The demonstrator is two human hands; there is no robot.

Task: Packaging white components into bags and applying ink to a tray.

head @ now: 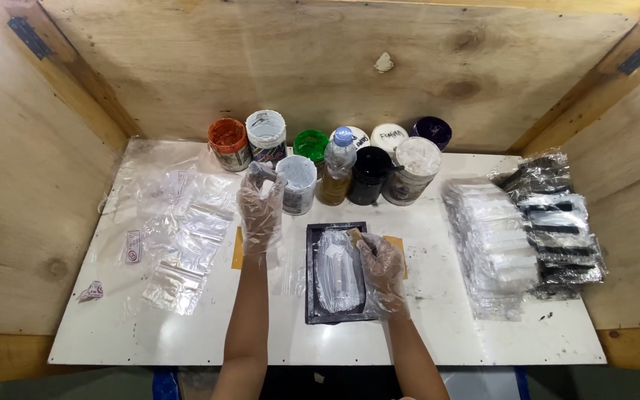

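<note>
Gloves of thin clear plastic are worn on both hands. The left hand (261,211) is raised over the white board (438,326), its fingers curled loosely around a small pale object (264,178) that cannot be made out, just beside an open white tub (297,184). The right hand (381,270) is laid on the right edge of a dark rectangular frame (311,296), with its fingers pinched shut on a small tan piece (354,236) at the frame's upper right corner. Inside the frame a clear plastic packet (337,275) is seen lying flat. Behind the frame a cluster of paint tubs (230,143) and a capped bottle (337,174) is ranged along the plywood back wall (320,59). Loose clear bags (187,237) are spread to the left, and stacked packets (494,248) are piled to the right, next to darker ones (557,230).
</note>
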